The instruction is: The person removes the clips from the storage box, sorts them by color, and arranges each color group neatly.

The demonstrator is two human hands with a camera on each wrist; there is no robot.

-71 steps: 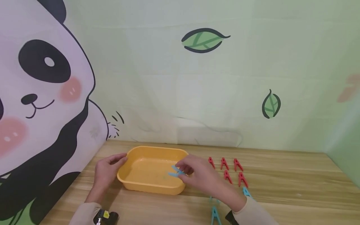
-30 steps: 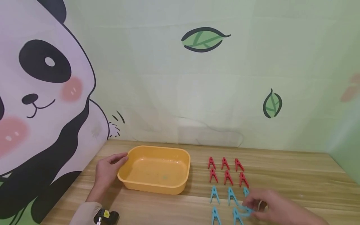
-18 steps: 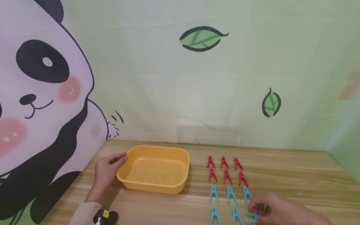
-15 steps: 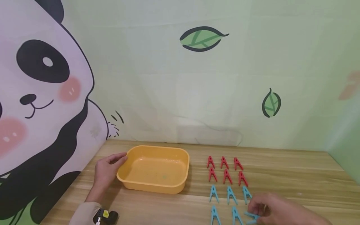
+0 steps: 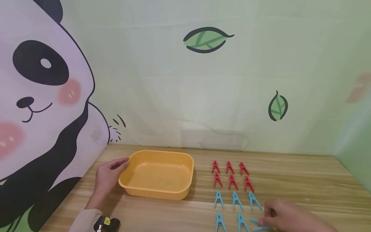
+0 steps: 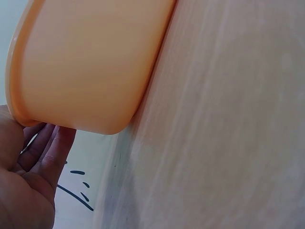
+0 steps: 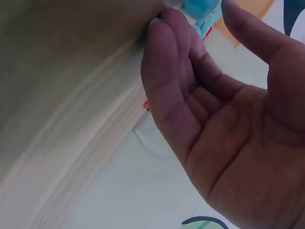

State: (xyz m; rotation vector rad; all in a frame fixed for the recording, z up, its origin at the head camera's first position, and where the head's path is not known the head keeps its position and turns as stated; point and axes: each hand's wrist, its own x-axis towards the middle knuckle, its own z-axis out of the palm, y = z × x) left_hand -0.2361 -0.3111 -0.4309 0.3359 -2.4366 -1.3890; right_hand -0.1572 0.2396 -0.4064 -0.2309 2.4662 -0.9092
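The left hand [image 5: 107, 175] holds the left rim of an orange-yellow plastic basin [image 5: 156, 193], its thumb at the rim and its fingers behind the outer wall in the left wrist view. At the lower right, the right hand [image 5: 284, 214] has thumb and fingers at a light-blue clothespin [image 5: 261, 228], which lies low at the table with its legs pointing left. In the right wrist view, this blue clothespin [image 7: 200, 9] shows between thumb and fingertips; part of it is cut off. Left of that hand lie several other blue clothespins [image 5: 236, 201], legs toward the front.
Red clothespins [image 5: 232, 182] lie in two rows behind the blue ones, to the right of the basin. The wood-patterned table [image 5: 304, 180] ends at a green printed backdrop [image 5: 185, 96]. A small black device [image 5: 105, 223] is strapped to the left wrist.
The right hand has carried the blue clothespin from above the basin to the front right of the rows, then shifted slightly right, uncovering more of its legs. The left hand stays on the basin.
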